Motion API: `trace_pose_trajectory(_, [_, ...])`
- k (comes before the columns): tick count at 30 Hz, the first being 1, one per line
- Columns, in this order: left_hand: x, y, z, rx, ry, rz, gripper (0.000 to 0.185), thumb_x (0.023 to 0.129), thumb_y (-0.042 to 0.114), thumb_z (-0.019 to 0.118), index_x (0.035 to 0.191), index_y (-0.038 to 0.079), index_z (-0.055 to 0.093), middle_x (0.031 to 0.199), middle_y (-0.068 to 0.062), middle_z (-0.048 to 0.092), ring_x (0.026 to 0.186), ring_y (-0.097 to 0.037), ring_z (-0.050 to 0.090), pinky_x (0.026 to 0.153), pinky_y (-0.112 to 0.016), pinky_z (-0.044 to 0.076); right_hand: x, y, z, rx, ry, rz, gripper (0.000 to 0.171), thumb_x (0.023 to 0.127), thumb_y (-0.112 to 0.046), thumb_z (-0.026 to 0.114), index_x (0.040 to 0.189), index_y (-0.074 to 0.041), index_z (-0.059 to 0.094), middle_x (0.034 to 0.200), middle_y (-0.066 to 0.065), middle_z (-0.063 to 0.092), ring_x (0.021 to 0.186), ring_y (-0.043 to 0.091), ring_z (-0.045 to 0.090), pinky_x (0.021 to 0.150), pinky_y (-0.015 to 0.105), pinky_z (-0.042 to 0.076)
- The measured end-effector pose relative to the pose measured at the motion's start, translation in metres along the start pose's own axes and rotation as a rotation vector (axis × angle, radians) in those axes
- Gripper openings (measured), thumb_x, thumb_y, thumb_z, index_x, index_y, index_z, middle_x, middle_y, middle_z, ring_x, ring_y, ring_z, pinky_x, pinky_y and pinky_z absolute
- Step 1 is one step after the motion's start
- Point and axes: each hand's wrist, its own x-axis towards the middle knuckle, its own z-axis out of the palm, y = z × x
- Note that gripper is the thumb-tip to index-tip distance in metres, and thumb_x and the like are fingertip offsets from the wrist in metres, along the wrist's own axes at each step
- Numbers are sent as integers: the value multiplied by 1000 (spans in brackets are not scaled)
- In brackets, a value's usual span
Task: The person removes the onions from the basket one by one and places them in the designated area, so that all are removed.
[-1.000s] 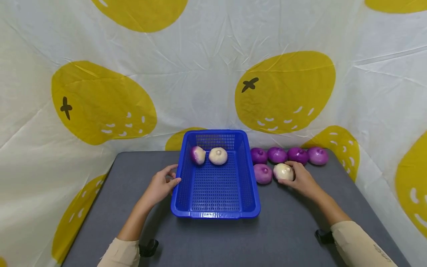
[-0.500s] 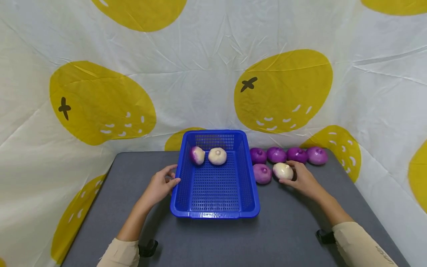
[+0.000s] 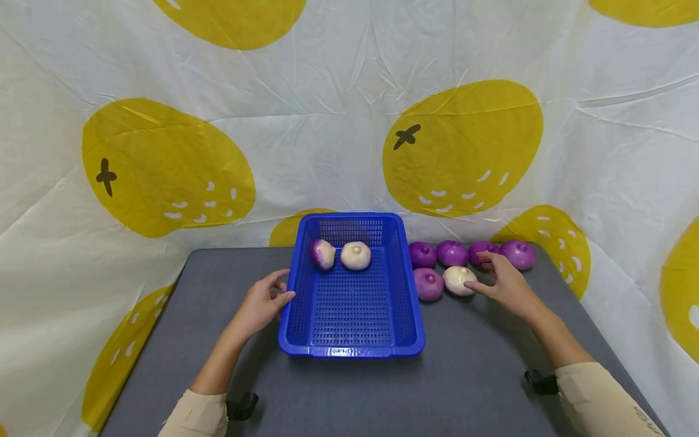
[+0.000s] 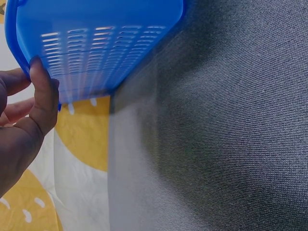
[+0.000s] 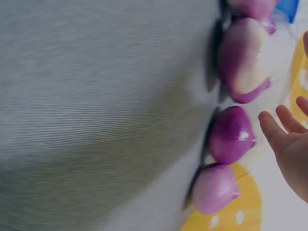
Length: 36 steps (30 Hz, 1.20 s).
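Observation:
The blue perforated basket (image 3: 352, 351) sits mid-table. My left hand (image 3: 264, 308) holds its left rim between thumb and fingers; the left wrist view shows a finger (image 4: 42, 91) against the basket's outer wall. Inside, toward the back, lie a half-purple, half-white onion (image 3: 323, 255) and a pale onion (image 3: 355, 256). My right hand (image 3: 505, 285) is spread beside another pale onion (image 3: 459, 281), with nothing held; its fingers partly cover a purple onion (image 3: 480, 250) behind. In the right wrist view the pale onion (image 5: 245, 60) has a purple underside and stands apart from the fingers (image 5: 273, 129).
A purple onion (image 3: 428, 284) sits between the basket and the pale onion. Behind stand several purple onions in a row, including one at the right end (image 3: 517, 255). The grey tabletop (image 3: 464, 376) ends at a white curtain (image 3: 322, 152) with yellow prints.
My right hand has let go of the pale onion and moved slightly right, its fingers spreading. That onion now sits against the purple one beside it. The left hand and basket stay put.

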Motion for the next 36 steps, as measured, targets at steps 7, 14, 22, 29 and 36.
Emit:
trace_pose_trajectory(7, [2, -1, 1, -16, 4, -2, 52, 99, 5, 67, 147, -3, 49, 102, -20, 60, 69, -19, 66, 61, -52, 63, 22, -24, -17, 100, -33, 7, 77, 96, -34, 76, 150, 5, 37, 149, 30, 44, 132, 53, 50, 109, 67, 43])
trace_pose_trajectory(14, [3, -1, 1, -6, -2, -4, 52, 100, 6, 66, 148, -4, 48, 103, -20, 60, 70, -19, 67, 60, -50, 63, 53, -54, -22, 235, -69, 5, 74, 99, -33, 72, 155, -2, 34, 154, 26, 43, 139, 51, 46, 113, 66, 39])
trace_pose_trajectory(22, [3, 3, 1, -5, 5, -11, 52, 100, 5, 67, 148, -3, 48, 101, -19, 59, 70, -19, 66, 62, -54, 62, 90, -96, -15, 314, -81, -64, 74, 97, -27, 75, 154, -2, 35, 157, 22, 41, 142, 44, 46, 119, 62, 37])
trace_pose_trajectory(29, [1, 0, 1, 4, -6, -14, 52, 100, 6, 66, 148, -4, 48, 102, -19, 59, 71, -18, 66, 60, -47, 63, 126, -137, 2, 390, -96, -53, 77, 96, -33, 75, 155, -5, 35, 159, 19, 40, 144, 40, 46, 117, 58, 42])
trace_pose_trajectory(36, [2, 3, 1, -6, 4, -10, 53, 99, 6, 67, 148, -3, 48, 103, -19, 59, 72, -19, 67, 61, -49, 63, 150, -167, 33, 503, -150, -59, 74, 98, -27, 72, 157, -3, 33, 160, 22, 37, 145, 42, 43, 117, 57, 42])
